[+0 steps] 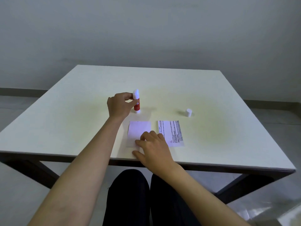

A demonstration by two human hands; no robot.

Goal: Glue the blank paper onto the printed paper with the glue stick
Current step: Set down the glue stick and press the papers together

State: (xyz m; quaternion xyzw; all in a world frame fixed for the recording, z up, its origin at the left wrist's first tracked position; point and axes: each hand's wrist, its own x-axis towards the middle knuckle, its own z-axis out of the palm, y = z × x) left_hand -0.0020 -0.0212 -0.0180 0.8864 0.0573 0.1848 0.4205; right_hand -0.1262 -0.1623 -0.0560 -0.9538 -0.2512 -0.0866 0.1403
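Note:
A red glue stick (137, 105) stands upright on the white table (81, 111), its white glue tip exposed. My left hand (119, 106) pinches it near the top between thumb and fingers. The blank paper (138, 130) lies flat in front of it, near the table's front edge. My right hand (153, 146) rests on the paper's near right corner, fingers spread and pressing down. The printed paper (171, 132) lies just right of the blank one, a small gap between them. The glue stick's white cap (188, 113) stands alone farther right.
The table's front edge (211, 164) runs just under my right wrist. My legs in dark trousers (130, 198) are below the table. A grey wall stands behind the table's far edge.

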